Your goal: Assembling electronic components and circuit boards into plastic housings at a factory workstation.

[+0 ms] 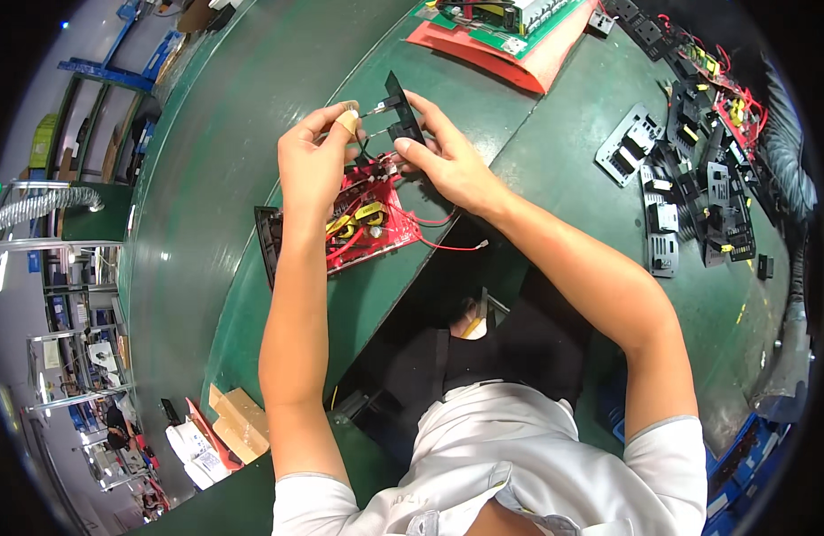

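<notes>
Gripping a black panel (399, 109) on edge, the person's right hand (446, 161) faces the left hand (315, 159), which pinches a thin lead (372, 112), while a red circuit board (396, 234) lies below both hands, slotted panels (630, 143) well to their right.

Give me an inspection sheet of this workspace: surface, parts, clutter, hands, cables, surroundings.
Surface: green table, with a seam across it.
Job's things: black panel, held up; red circuit board lies below it.
Clutter: grey and black panels heaped right; red foam sheet at top, under a green board.
Hands: right hand grips the black panel; left hand is at its thin leads, grip unclear.
Cables: red wire reaches past the table edge.
Surroundings: shelves left, grey hose right.
</notes>
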`<state>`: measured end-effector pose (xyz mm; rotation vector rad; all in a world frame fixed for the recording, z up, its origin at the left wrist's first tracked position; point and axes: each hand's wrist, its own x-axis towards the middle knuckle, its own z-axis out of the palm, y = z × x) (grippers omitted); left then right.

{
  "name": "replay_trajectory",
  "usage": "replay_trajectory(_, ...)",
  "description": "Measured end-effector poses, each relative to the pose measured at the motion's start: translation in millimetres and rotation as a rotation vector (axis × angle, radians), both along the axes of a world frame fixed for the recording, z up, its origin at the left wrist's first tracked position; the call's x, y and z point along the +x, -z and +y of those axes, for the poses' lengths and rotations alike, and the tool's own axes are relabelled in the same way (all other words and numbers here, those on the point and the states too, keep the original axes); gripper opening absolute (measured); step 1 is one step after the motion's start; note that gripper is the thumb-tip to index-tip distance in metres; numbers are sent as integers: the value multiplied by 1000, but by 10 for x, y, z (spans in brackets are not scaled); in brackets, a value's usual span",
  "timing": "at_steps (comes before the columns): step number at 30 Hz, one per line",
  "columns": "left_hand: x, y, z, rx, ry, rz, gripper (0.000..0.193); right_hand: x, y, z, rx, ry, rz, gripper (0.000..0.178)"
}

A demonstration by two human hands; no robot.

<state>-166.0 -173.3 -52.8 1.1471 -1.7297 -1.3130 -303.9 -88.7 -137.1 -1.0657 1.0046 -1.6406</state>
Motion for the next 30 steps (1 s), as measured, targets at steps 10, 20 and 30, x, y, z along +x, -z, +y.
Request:
replay_trajectory(10,-122,216,85,-303,-92,110,28,16,39,-32,0,57,29,65)
replay_trajectory(20,162,-9,-163,334,209,284,26,1,44,-9,-33,68,129,65)
replay_trajectory(30,282,-119,-218,194,269,-103,21,28,2,26,-73,64,247,67)
